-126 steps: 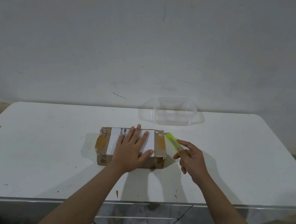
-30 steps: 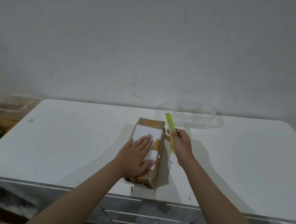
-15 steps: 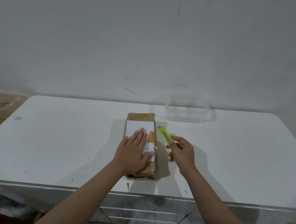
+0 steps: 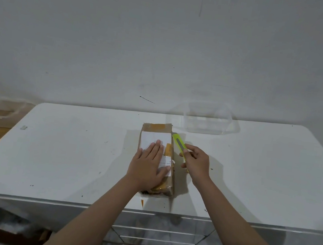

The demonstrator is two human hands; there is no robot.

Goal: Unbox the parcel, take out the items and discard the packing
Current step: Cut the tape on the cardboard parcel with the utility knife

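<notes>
The taped cardboard parcel (image 4: 157,158) lies unopened near the table's (image 4: 70,151) front edge, pinned by the flat, spread left hand (image 4: 148,168) while the right hand (image 4: 196,164) grips a yellow cutter (image 4: 178,143) beside it (cutting, emptying and discarding all seemingly remain).

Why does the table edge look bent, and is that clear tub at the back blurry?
Head view: the wide-angle lens bows the table edges; dim, flat light leaves soft shadows right of the parcel and right hand; the clear tub looks faint, being transparent.
</notes>
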